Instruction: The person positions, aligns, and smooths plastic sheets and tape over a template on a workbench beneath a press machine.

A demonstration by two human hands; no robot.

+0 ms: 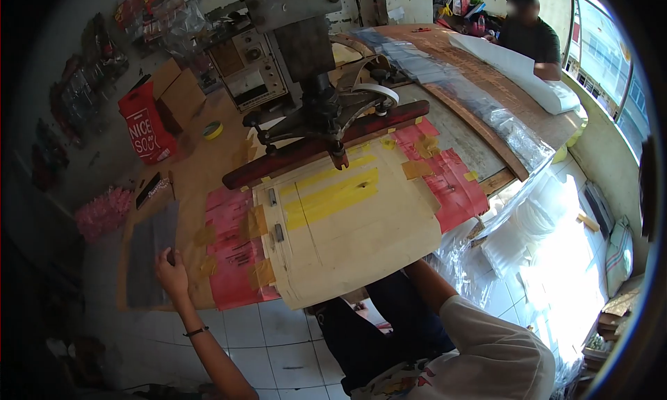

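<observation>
Left hand (171, 273) nearer, right hand hidden | grey sheet (147, 252) lies leftward, long axis running away | left grip: fingers curled, can't tell if holding

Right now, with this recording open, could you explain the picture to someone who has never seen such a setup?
It is a single view from a camera on the person's head, looking forward and down. There is no robot, only bare hands. The left hand is at the edge of a flat dark-grey sheet on the brown table; whether it grips anything is unclear. The right hand is out of sight.

The black metal machine head carries a long dark-red bar. In front lies a flat cream board with yellow strips. Across the table, a person in a dark shirt is beside a long white sheet.
</observation>
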